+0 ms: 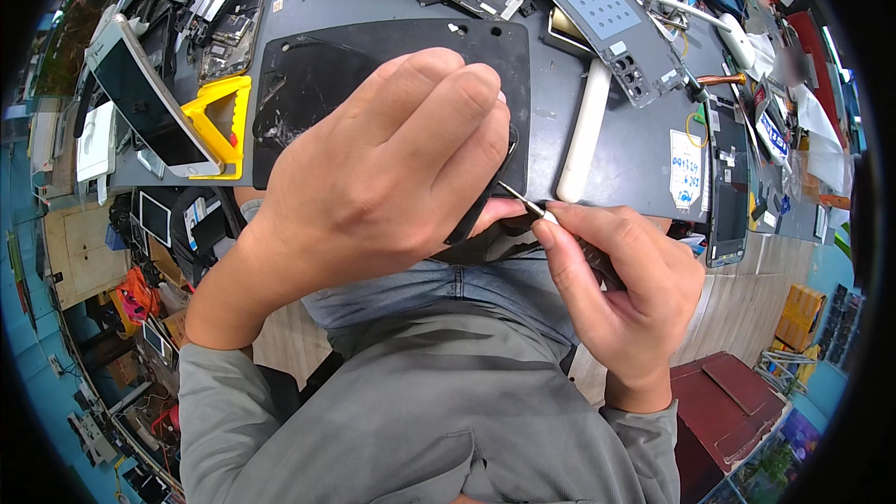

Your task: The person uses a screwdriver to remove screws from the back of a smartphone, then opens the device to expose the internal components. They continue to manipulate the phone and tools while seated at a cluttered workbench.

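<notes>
My left hand (383, 168) is closed around a thin dark slab (474, 213), phone-like in shape, held up on edge above the front of the table. Most of that slab is hidden behind the fingers and the back of the hand. In my right hand (625, 271) a slim screwdriver-like tool (534, 208) is pinched between thumb and fingers. Its bare metal tip points up and left and meets or nearly meets the slab's edge; I cannot tell whether they touch. Beneath my left hand lies a black work mat (327, 51) with worn, whitish patches.
A white phone (154, 103) leans on a yellow stand (233, 126) at the left. Right of the mat lies a white-handled tool (586, 135), with a perforated blue-grey panel (593, 0) above it. Phone parts crowd the table's back and sides. A dark screen panel (728, 182) overhangs the right front edge.
</notes>
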